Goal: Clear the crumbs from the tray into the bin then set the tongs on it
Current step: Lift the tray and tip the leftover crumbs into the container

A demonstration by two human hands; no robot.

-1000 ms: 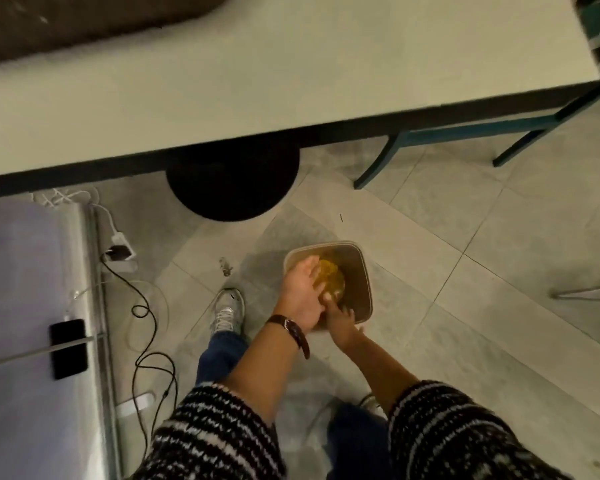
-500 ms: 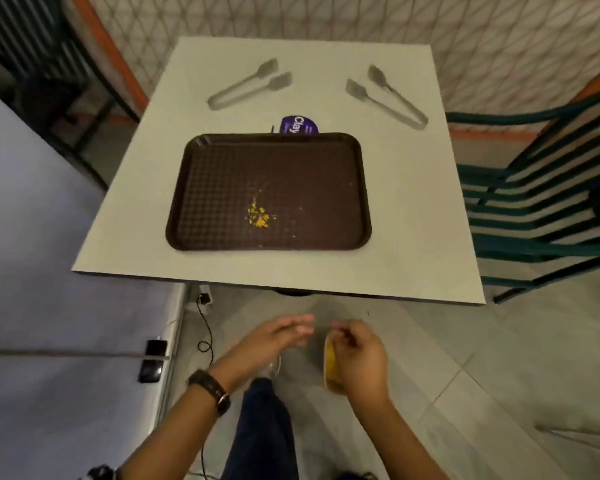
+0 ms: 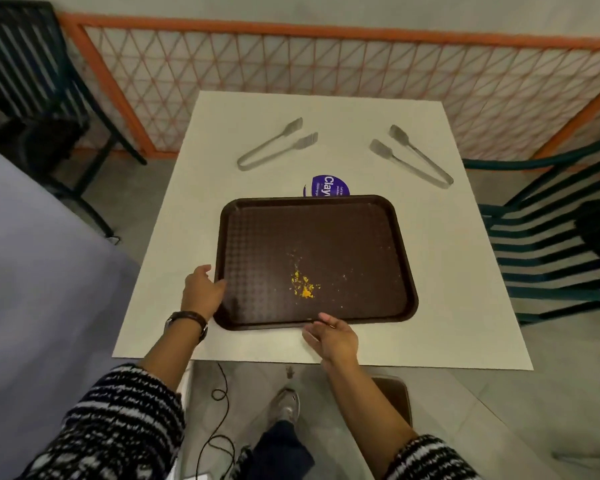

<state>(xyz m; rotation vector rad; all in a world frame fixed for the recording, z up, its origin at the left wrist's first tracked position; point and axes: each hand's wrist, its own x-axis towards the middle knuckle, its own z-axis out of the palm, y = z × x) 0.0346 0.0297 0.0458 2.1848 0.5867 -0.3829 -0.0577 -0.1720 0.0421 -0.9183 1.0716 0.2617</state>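
A square white table point(image 3: 440, 271) fills the middle of the view, and on it, toward the near edge, lies the brown tray point(image 3: 257, 237) with a small scatter of yellow crumbs point(image 3: 303, 287) just right of its centre. Two pairs of metal tongs lie well beyond the tray, the left tongs point(image 3: 274, 144) and the right tongs point(image 3: 413, 155), with a purple round label point(image 3: 328, 186) tucked at the tray's far rim. The left hand point(image 3: 201, 294) curls loosely at the tray's left rim, fingers touching the edge but not yet wrapped around it; the right hand point(image 3: 331, 336) is spread open just beside the near rim, holding nothing. The step in hand looks like taking hold of the tray to carry the crumbs off. The next move calls for a firm grip on both rims and a level lift, since tilting early would likely spill crumbs onto the table.
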